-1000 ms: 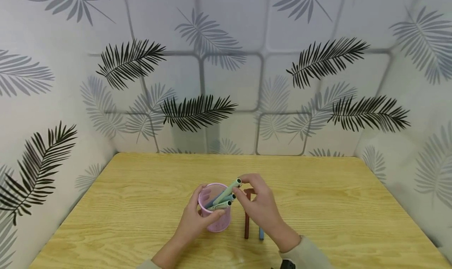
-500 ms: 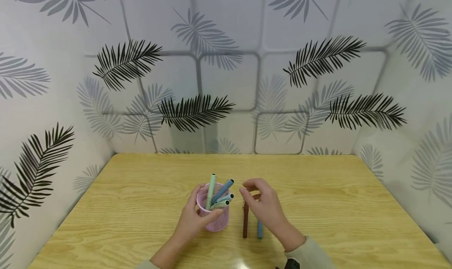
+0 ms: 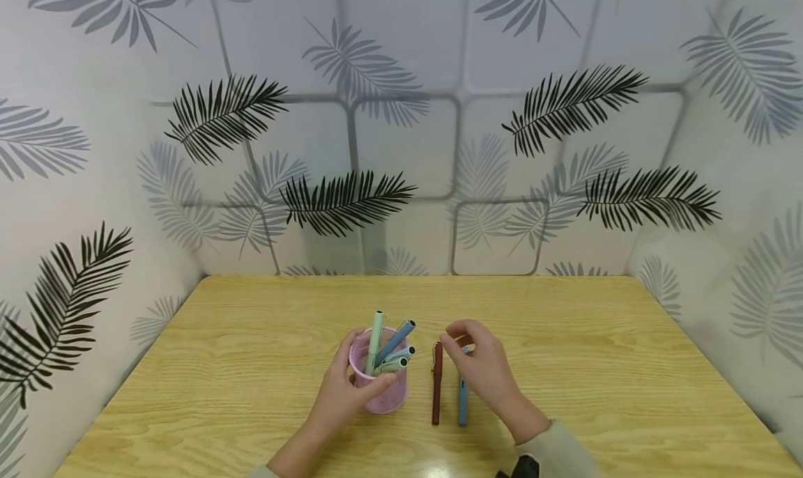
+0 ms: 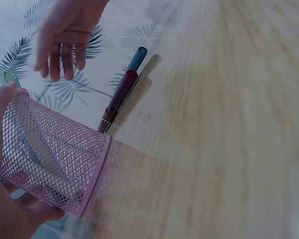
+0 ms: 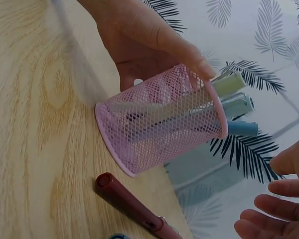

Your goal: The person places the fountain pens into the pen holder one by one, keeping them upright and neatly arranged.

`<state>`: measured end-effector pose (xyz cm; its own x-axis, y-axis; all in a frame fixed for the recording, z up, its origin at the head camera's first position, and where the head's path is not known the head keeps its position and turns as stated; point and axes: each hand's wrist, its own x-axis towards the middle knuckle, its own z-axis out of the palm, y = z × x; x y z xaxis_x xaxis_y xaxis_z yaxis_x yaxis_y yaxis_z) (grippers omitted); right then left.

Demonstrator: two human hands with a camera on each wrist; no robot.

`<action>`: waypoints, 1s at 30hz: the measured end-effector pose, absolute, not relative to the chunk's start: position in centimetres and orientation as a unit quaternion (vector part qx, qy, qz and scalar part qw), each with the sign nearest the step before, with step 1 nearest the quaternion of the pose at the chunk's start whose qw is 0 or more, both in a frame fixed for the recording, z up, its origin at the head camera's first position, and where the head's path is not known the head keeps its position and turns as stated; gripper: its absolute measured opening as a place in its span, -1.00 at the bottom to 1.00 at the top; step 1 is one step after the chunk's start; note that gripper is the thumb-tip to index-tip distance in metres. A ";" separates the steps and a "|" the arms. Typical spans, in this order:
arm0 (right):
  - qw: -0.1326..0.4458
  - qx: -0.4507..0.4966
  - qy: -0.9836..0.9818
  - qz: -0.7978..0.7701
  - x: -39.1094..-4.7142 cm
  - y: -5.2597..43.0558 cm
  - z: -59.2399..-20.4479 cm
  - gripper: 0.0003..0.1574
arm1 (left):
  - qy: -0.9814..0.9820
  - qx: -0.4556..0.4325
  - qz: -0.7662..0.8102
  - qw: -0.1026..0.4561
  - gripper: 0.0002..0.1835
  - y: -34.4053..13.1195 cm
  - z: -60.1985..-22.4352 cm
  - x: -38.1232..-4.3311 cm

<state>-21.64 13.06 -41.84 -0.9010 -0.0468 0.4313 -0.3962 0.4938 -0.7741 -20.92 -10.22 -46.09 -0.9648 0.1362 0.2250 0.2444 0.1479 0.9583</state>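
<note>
My left hand (image 3: 341, 393) grips a pink mesh pen cup (image 3: 390, 396) that stands on the table, its thumb at the rim. Several pens lean in the cup, among them a light green pen (image 3: 376, 338) and a blue pen (image 3: 396, 338). A dark red pen (image 3: 436, 391) lies on the table right of the cup, with another blue pen (image 3: 463, 403) beside it. Over the upper end of that blue pen hovers my right hand (image 3: 488, 365), fingers loosely bent and holding nothing; in the left wrist view it hangs in the air above the pens.
The wood-grain table (image 3: 263, 338) meets a wall (image 3: 408, 150) with leaf prints at the back, and similar panels rise at both sides. A dark wristband (image 3: 525, 467) sits at the right sleeve (image 3: 558, 450).
The light green pen that my right hand held leaning over the cup's right rim now stands steeper inside, released. My right hand has moved right, over the loose blue pen. My left hand keeps its grip.
</note>
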 end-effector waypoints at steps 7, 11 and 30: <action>0.133 0.085 -0.869 0.468 -22.4 13.8 -43.0 -0.78 | -0.758 -0.130 -0.636 0.059 -0.10 -10.3 -46.5 -21.1; 0.100 0.064 -0.875 0.469 -22.7 14.1 -43.4 -0.73 | -0.755 -0.130 -0.639 0.059 -0.10 -10.2 -46.6 -21.1; 0.024 0.028 -0.936 0.350 -23.1 14.7 -44.3 -0.58 | -0.760 -0.129 -0.634 0.055 -0.14 -10.2 -46.2 -21.0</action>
